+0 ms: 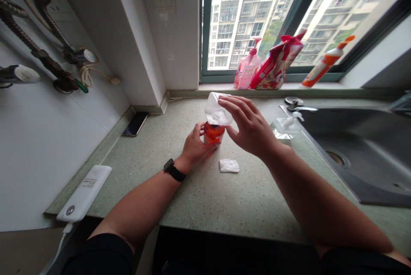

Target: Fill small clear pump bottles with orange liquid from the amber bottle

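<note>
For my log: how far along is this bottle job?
Done: pump top lies off, by the sink. In hand: the left hand grips the red-filled bottle, the right hand steadies a clear pouch upended on it. Left: probably emptying the pouch, refitting the pump.

Red-orange jar (213,133) | stand upright, at 12 o'clock of view | clear plastic pouch (215,109) | crumpled, sit on jar top, corners up

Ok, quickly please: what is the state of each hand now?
Left hand: closed around the red container.
Right hand: on the clear plastic pouch; whether it grips cannot be told.
</note>
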Motion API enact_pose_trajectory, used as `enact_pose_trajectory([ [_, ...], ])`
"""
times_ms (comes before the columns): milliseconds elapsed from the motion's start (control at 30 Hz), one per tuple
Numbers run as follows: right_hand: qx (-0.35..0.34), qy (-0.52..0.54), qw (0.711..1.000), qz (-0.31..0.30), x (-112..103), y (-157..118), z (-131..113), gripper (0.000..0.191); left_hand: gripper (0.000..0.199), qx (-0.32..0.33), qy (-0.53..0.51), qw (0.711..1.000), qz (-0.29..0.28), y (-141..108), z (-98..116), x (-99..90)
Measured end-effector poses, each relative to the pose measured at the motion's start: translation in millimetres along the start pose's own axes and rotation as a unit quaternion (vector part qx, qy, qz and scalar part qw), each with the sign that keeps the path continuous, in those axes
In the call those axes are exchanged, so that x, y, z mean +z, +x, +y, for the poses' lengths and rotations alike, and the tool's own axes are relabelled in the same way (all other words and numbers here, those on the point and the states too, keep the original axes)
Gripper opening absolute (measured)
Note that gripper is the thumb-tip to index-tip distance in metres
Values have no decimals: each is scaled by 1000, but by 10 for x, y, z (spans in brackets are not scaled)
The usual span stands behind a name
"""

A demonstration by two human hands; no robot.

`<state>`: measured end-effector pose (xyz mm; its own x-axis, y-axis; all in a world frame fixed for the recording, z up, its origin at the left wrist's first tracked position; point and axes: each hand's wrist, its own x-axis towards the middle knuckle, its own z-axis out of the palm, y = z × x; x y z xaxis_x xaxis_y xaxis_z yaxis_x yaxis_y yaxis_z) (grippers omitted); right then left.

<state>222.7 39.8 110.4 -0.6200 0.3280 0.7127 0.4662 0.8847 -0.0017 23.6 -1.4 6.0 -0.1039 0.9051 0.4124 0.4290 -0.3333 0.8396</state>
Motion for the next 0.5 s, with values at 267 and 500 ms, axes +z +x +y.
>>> enact_pose_trajectory([
  [267, -26, 18, 999, 34, 58, -9, 1, 89, 67, -11, -15, 1000, 4, 1, -14, 15],
  [500, -27, 14, 999, 33, 52, -4, -42, 89, 63, -12, -10, 1000, 13, 8, -10, 8],
])
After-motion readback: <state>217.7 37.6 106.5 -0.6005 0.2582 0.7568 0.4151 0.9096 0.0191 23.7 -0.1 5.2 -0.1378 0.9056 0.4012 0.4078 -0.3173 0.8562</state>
